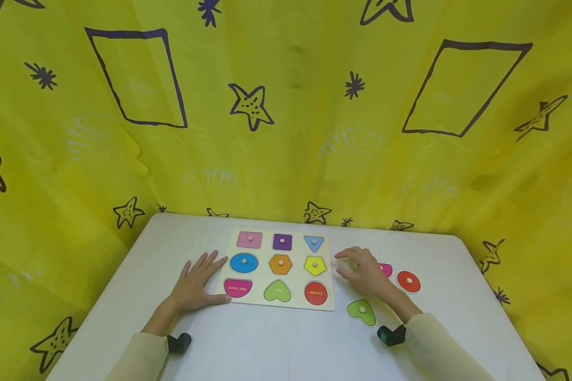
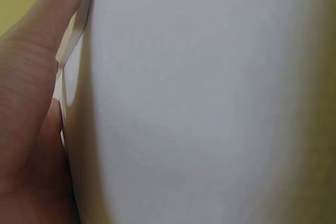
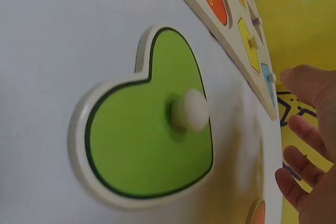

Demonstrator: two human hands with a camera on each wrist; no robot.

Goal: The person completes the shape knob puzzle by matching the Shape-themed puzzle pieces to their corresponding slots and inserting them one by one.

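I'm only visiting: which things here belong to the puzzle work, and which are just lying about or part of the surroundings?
Apparently part of the work:
puzzle board, with the left hand at its edge
loose green heart
loose red disc
loose pink piece, partly hidden by the right hand

Just surroundings:
patterned yellow curtain
white table
dark device by the right wrist

left grip (image 1: pixel 194 287) spread wide, right grip (image 1: pixel 366 272) loosely bent.

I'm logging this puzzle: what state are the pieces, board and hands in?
Puzzle board: six slots filled, nearest three empty
Green heart piece: loose, knob up
Red circle piece: loose, knob up
Pink half-round piece: loose, partly hidden
Left hand: fingers spread, at board's edge
Right hand: empty, beside board
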